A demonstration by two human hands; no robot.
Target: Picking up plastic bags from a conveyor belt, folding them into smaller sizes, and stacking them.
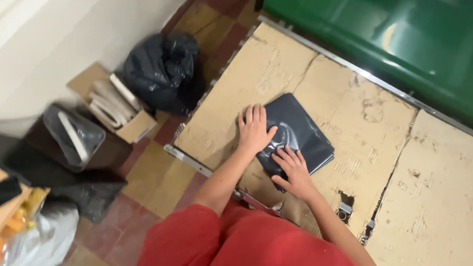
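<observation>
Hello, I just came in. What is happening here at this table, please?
A person in red clothes leans over a table covered with worn cardboard sheets. Both hands lie flat on a dark grey plastic bag resting on the cardboard: the left hand presses its left edge, the right hand its near corner. The bag looks flat and folded. On the tiled floor to the left stand a full black rubbish bag and an open cardboard box. Something large and green stands behind the table.
</observation>
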